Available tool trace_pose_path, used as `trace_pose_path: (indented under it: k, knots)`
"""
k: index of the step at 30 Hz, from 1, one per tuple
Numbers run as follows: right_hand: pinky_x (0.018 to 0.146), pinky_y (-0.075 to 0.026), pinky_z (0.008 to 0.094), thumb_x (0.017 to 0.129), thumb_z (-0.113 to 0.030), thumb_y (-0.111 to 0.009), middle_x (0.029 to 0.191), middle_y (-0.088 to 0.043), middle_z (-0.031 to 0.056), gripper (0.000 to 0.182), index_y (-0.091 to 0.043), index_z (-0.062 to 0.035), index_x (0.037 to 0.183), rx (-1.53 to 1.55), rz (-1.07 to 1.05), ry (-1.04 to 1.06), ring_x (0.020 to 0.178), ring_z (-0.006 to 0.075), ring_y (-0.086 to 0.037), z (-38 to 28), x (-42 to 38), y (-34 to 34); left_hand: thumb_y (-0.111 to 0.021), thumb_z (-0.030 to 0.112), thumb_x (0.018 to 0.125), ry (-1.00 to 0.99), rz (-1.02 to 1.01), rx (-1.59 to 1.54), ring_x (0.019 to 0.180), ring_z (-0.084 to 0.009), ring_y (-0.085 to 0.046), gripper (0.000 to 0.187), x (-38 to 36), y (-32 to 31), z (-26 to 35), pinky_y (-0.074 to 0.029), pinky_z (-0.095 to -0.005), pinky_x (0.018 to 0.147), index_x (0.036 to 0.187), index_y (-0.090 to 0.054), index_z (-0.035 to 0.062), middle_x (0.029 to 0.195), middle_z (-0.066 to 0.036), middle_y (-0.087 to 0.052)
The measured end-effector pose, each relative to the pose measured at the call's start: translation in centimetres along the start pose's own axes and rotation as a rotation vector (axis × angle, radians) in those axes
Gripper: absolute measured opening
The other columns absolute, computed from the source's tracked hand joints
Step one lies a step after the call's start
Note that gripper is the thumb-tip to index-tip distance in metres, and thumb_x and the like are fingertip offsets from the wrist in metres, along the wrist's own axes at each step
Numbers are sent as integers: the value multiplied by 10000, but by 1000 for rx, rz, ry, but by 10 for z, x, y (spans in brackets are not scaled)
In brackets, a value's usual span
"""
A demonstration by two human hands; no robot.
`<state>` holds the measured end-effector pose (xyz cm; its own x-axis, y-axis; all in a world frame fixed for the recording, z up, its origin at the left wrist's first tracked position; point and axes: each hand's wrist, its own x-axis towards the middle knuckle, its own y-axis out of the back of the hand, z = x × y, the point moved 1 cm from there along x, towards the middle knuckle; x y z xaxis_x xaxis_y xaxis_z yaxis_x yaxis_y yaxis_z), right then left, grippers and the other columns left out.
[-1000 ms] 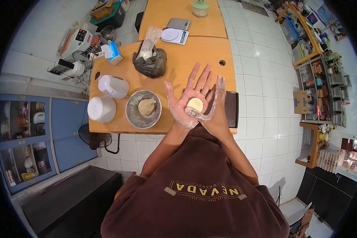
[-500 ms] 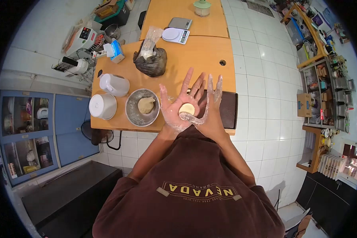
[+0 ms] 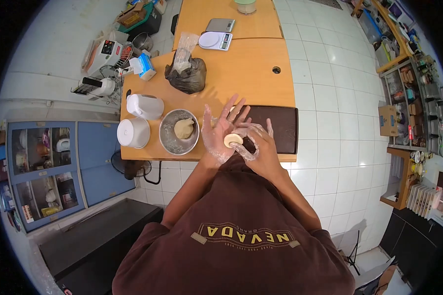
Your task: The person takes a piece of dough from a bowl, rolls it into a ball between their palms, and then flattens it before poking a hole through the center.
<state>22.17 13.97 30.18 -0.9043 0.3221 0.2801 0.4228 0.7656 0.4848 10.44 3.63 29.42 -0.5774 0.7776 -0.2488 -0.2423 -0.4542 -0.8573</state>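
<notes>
A small flattened disc of pale dough (image 3: 233, 140) lies against the palm of my left hand (image 3: 217, 137). That hand faces up, floury, with its fingers stretched out and spread. My right hand (image 3: 259, 147), also dusted with flour, pinches the disc's right side between thumb and curled fingers; its little finger sticks out. To the left, a larger lump of dough (image 3: 184, 129) sits in a metal bowl (image 3: 165, 138). Under and behind my hands is a dark brown tray (image 3: 283, 129), partly hidden by them.
Left of the bowl stand a white lidded tub (image 3: 133, 133) and a white pitcher (image 3: 145, 106). Farther back on the wooden table (image 3: 251, 69) are a black plastic bag (image 3: 187, 76), a white kitchen scale (image 3: 215, 41), a grey scale (image 3: 220, 25) and a blue-white carton (image 3: 145, 67).
My right hand's fingers have curled in from stretched out and now grip the dough disc. The disc has tilted up on my left palm. The whole view has shifted slightly.
</notes>
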Motion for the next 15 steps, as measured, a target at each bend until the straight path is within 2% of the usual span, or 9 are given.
trace_pose_path:
  k: [3,6,7,10,11,13,15]
  knots:
    - [1057,-414,543,815,-168,-805,1054,-715,132,300,-713,-90,1090,105,-26,-10,1074,362,-665,12,-7,-2,-398,655,1044,45,34,3,1446,-335,-426,815,-4,-3,-4,-383,-469,1191,1576,-373,39,1591,-189,-408]
    - [864,-506,463,793,-102,-802,1004,-711,161,272,-722,-51,1048,251,-7,-116,947,378,-682,15,-9,-2,-339,665,1055,38,100,292,1406,-343,-474,834,-14,3,-8,-416,-475,1166,1551,-393,-2,1579,-220,-428]
    - [843,-514,437,801,-78,-799,993,-715,154,263,-721,-40,1050,306,27,-138,919,346,-691,20,-11,-5,-468,559,1064,-10,99,364,1335,-300,-545,701,-21,11,-11,-443,-449,1138,1461,-490,-18,1486,-199,-527]
    - [796,-528,359,830,-19,-790,962,-722,125,235,-719,-13,1053,493,99,-253,865,241,-698,35,-19,-14,-661,355,1022,-75,76,932,1300,-237,-568,511,-38,30,-17,-468,-416,1109,1373,-554,0,1385,-139,-605]
    - [792,-525,335,843,-7,-787,954,-724,110,221,-719,-8,1053,576,100,-320,867,198,-689,36,-22,-16,-747,143,960,-117,103,763,1215,-187,-608,394,-42,35,-24,-474,-363,1071,1300,-592,18,1308,-100,-648]
    - [809,-515,277,903,-21,-774,955,-725,67,179,-719,3,1071,675,59,-375,900,93,-639,39,-25,-16,-743,104,959,-134,164,787,1174,-164,-622,331,-49,37,-29,-480,-328,1044,1261,-639,17,1257,-84,-663]
    - [815,-520,279,904,-32,-775,963,-728,77,196,-719,5,1088,717,25,-424,900,101,-648,41,-26,-18,-735,83,963,-147,223,808,1138,-151,-634,271,-53,39,-30,-484,-308,1021,1218,-677,15,1214,-72,-675]
